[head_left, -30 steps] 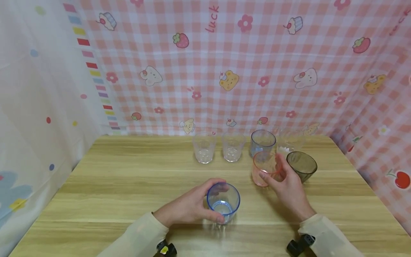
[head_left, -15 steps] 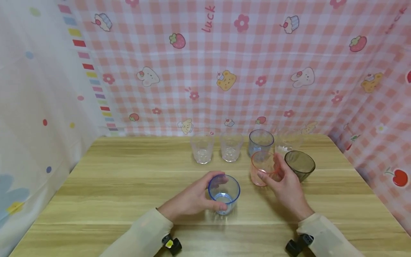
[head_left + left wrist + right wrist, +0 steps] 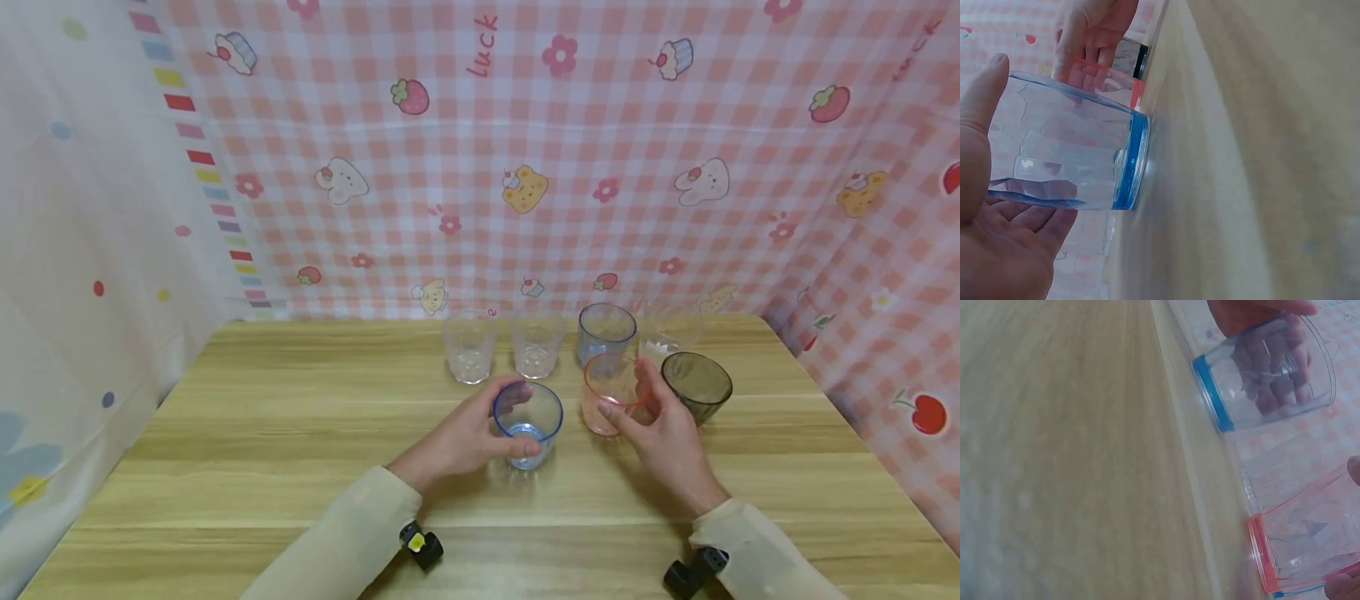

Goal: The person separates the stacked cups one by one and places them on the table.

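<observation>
In the head view, my left hand (image 3: 465, 437) grips a clear cup with a blue rim (image 3: 528, 414), thumb on the near side and fingers round the far side. Its blue base shows right at the tabletop in the left wrist view, the cup (image 3: 1072, 140) leaning slightly. To the right, my right hand (image 3: 667, 437) holds a pink see-through cup (image 3: 598, 408) between thumb and fingers; this cup (image 3: 1310, 531) stands with its base at the wood. A small gap separates the two held cups.
Behind the pink cup stands another blue-rimmed cup (image 3: 606, 329). Two clear cups (image 3: 470, 350) are left of it, and a further clear cup (image 3: 678, 325) is right. A brown cup (image 3: 697, 385) sits beside my right hand. Patterned cloth (image 3: 450, 167) hangs behind the wooden table (image 3: 262, 433).
My left hand has carried the blue-rimmed cup forward across the table and slightly right, nearer the pink cup. My right hand stays on the pink cup, which has hardly moved.
</observation>
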